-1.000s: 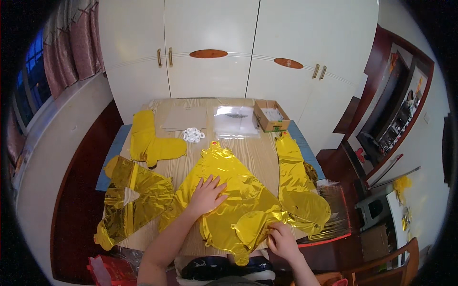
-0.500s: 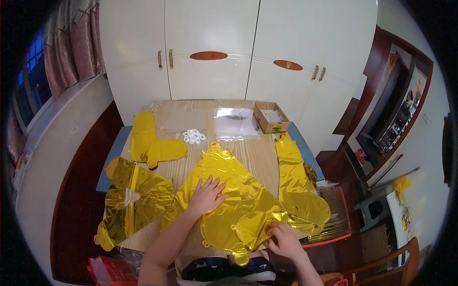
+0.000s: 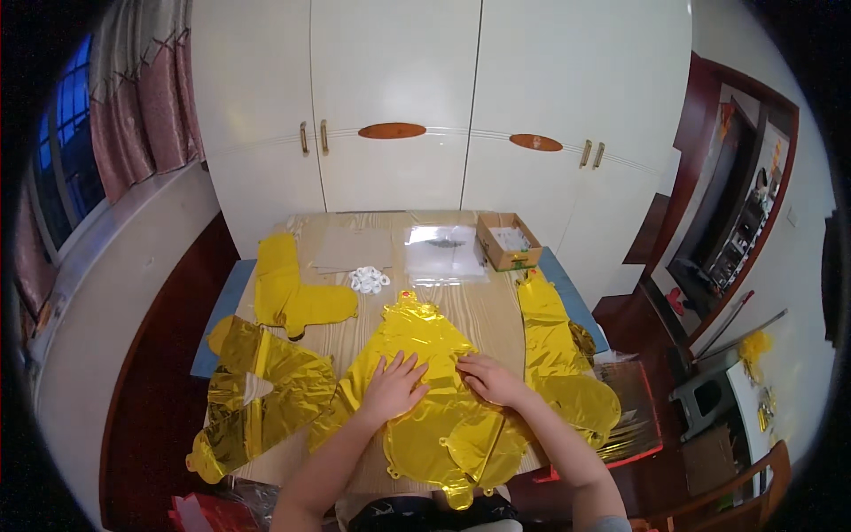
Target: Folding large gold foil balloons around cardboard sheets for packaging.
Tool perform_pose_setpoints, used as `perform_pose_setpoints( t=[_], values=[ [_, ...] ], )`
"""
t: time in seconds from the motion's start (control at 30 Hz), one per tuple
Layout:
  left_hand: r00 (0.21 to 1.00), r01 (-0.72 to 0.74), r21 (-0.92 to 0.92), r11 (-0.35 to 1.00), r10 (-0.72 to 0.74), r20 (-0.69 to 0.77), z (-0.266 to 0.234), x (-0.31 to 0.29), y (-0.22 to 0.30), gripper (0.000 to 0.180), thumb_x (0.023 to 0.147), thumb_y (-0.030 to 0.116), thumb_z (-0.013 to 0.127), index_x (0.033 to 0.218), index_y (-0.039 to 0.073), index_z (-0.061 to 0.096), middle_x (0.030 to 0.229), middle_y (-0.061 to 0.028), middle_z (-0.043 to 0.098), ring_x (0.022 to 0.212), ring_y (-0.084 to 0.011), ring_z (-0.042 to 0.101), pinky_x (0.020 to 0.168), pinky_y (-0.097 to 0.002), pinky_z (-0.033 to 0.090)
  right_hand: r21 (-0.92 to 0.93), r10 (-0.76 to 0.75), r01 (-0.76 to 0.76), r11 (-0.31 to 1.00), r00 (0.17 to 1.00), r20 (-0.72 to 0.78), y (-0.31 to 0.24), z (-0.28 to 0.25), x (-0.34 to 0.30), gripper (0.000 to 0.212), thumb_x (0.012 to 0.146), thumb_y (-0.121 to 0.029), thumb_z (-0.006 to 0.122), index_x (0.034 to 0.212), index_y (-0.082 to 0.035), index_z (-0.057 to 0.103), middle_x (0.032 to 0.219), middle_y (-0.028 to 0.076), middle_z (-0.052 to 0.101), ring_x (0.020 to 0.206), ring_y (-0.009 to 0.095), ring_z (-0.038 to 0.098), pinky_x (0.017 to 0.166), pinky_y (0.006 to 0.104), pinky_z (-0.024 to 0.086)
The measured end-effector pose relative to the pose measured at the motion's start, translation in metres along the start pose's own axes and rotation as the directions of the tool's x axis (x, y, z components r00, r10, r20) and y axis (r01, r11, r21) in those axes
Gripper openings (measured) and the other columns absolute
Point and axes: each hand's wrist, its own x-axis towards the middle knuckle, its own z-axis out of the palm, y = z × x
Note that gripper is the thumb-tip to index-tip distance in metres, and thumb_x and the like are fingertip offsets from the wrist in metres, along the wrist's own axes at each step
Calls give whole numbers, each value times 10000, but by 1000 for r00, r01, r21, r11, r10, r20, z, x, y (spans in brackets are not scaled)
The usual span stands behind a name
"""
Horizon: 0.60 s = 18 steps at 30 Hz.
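Observation:
A large gold foil balloon (image 3: 424, 346), flat and creased, lies on the wood-grain table in front of me. My left hand (image 3: 395, 388) rests on its left half with the fingers spread. On its right half lies my right hand (image 3: 490, 379), fingers stretched out toward the middle. Near my body, a lower part of the foil is folded over in a flap (image 3: 474, 439). Left of this balloon lies a crumpled gold foil balloon with a triangular hole (image 3: 292, 390), and beyond it an L-shaped one (image 3: 288, 284). Another gold foil balloon (image 3: 548, 315) lies along the right side.
White rings (image 3: 369, 280) sit in a pile behind the balloons. Grey cardboard sheets (image 3: 353, 248), clear plastic sleeves (image 3: 443, 253) and an open cardboard box (image 3: 510, 253) lie at the table's far side. White cabinets (image 3: 390, 71) stand behind; a wooden chair (image 3: 753, 496) is at lower right.
My right hand has let go of the balloon's lower right edge and moved up and left onto its upper right part. My left hand stays on the foil. The whole view has shifted slightly.

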Motion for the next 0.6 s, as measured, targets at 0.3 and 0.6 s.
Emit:
perform_pose_setpoints(
  t=[0.3,0.6],
  values=[
    [1000,17,5,1000,-17,22,0,-1,-3,516,923,438,520,1342,137,520,1448,-128,434,1368,-346,353,1108,-565,246,18,-1,3,1000,997,-80,8,13,-6,259,877,-72,577,1120,-8,642,1207,188,602,1155,356,553,996,417,444],
    [996,-32,51,998,27,91,-10,15,-12,540,914,465,524,1340,133,498,1438,-134,429,1345,-354,371,1061,-599,293,29,22,-19,999,996,-89,10,15,-7,267,851,-60,596,1111,-7,630,1203,190,607,1179,364,544,1025,432,424]
  ],
)
